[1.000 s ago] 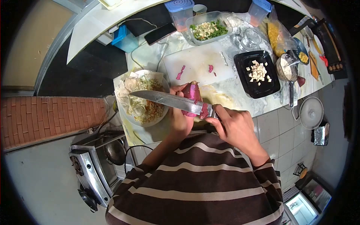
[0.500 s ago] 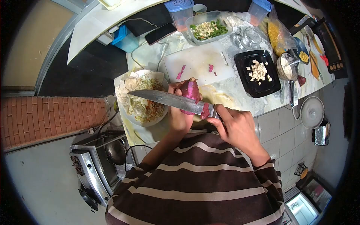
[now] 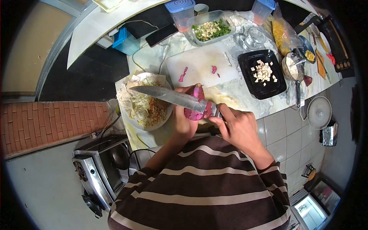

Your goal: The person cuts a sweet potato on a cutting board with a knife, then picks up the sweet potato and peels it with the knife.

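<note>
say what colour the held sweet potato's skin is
Magenta-pink sweet potato, best in the head view.

The knife [image 3: 168, 96] has shifted a little away from the body. Its tip now lies nearer the far rim of the plate [image 3: 150, 128], and its blade crosses the purple vegetable [image 3: 197, 92] slightly higher. More purple flesh now shows below the blade than a second ago, when only a thin strip showed there. The right hand [image 3: 235, 128] has followed the knife up and to the left. The left hand [image 3: 183, 122] has closed in slightly, its thumb now nearer the blade's upper edge.
</note>
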The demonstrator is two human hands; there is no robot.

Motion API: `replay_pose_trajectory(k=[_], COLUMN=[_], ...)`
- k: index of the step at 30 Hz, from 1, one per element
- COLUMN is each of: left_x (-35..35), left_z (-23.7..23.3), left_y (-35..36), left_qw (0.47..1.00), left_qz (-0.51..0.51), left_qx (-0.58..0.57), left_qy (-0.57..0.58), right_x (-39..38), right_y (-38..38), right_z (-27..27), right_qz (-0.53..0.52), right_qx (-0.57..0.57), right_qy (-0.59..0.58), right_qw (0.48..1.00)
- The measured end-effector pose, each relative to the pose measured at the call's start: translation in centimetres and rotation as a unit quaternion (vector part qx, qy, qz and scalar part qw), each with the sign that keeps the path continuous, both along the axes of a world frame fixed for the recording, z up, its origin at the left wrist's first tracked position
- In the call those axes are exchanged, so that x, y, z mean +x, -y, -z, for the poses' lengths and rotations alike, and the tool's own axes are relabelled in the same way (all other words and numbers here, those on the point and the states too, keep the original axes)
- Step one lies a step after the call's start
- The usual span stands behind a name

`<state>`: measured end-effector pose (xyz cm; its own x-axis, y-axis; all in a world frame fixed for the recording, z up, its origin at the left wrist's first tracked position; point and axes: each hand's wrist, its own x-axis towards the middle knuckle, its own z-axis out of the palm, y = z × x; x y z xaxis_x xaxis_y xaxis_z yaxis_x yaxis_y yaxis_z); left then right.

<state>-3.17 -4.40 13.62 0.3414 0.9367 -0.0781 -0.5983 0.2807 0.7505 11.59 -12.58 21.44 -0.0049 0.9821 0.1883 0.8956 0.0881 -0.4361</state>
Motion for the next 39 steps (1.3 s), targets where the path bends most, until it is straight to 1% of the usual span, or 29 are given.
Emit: replay_pose_trajectory(k=[2,4,6,9,14,16,19,22,24,25,27,30,39], left_x=[0.0,0.1,0.3,0.1,-0.1,-0.2,-0.6,-0.6,-0.7,-0.8,-0.8,-0.9,-0.9], left_z=[0.0,-0.3,-0.4,-0.6,-0.8,-0.6,-0.4,-0.5,-0.5,-0.6,-0.9,-1.3,-0.7], left_y=[0.3,0.4,0.1,-0.8,-0.9,-0.9,-1.1,-1.3,-1.6,-1.6,-1.6,-1.2,-1.2], left_qw=[0.999,0.999,0.999,0.998,0.999,1.000,0.999,0.998,0.992,0.992,0.978,0.978,0.977], left_qz=[-0.014,-0.005,-0.008,0.030,0.023,0.016,0.017,0.017,0.044,0.044,0.081,0.085,0.098], left_qx=[0.020,-0.027,-0.020,-0.031,-0.013,-0.008,0.004,-0.005,-0.016,-0.016,-0.072,-0.102,-0.081], left_qy=[-0.024,-0.021,-0.033,0.043,0.033,0.022,0.027,0.057,0.116,0.116,0.177,0.162,0.173], right_x=[0.2,0.5,0.6,0.3,0.5,0.4,0.3,0.3,0.2,0.2,0.1,0.0,-0.1], right_y=[-0.3,-0.5,-0.2,0.2,0.4,0.3,0.2,0.2,0.3,0.3,0.3,0.2,0.2], right_z=[0.1,0.1,-0.1,-0.4,-0.5,-0.7,-0.8,-0.6,-0.5,-0.5,-0.6,-0.6,-0.6], right_qz=[0.009,0.023,0.009,-0.012,-0.011,-0.013,-0.015,-0.019,-0.022,-0.020,-0.019,-0.020,-0.025], right_qx=[-0.001,0.020,0.015,0.006,-0.031,-0.026,-0.022,-0.025,-0.028,-0.030,-0.032,-0.028,-0.022], right_qy=[0.002,0.005,-0.009,-0.027,-0.022,-0.027,-0.032,-0.033,-0.035,-0.037,-0.040,-0.040,-0.034], right_qw=[1.000,1.000,1.000,1.000,0.999,0.999,0.999,0.999,0.999,0.999,0.998,0.999,0.999])
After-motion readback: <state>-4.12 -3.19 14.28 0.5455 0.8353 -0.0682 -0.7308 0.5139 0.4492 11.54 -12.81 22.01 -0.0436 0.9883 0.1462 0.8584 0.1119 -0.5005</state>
